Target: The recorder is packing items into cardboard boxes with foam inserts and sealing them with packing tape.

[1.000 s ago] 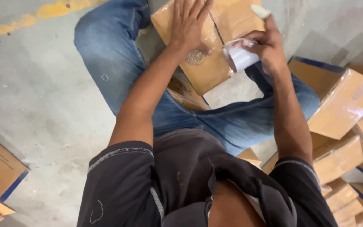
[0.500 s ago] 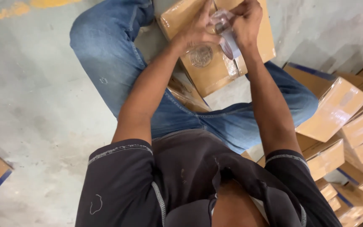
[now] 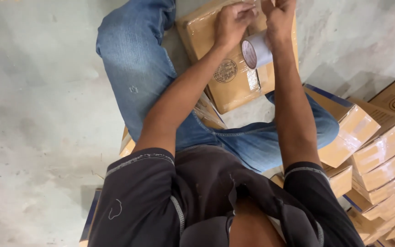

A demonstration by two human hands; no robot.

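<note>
Dark cloth comes first: the person's shirt (image 3: 197, 201) fills the bottom of the head view, with blue jeans (image 3: 138, 77) beyond it, the knees spread over a grey concrete floor (image 3: 37, 114). To the right, just beside the right leg, lies a heap of small cardboard boxes (image 3: 380, 155) wrapped in clear film.

Further out, between the knees, sits the brown carton (image 3: 234, 77), tilted, with a round printed mark on its top and glossy tape already over its middle seam. A second ago the left hand lay flat and open on this carton while the right hand held the roll apart from it; half a second ago the two hands had met over the seam. Now both are at the carton's far edge, near the top of the frame. The left hand (image 3: 234, 20) is curled shut, fingers pinching what looks like the tape's free end, though the strip itself is too clear to make out. The right hand (image 3: 280, 18) is closed beside it, and the white-cored tape roll (image 3: 256, 52) hangs just under its wrist, so whether it grips the roll or only the strip I cannot tell. Judging by this, the work has passed from pressing the carton down to handling the tape at its far edge.
</note>
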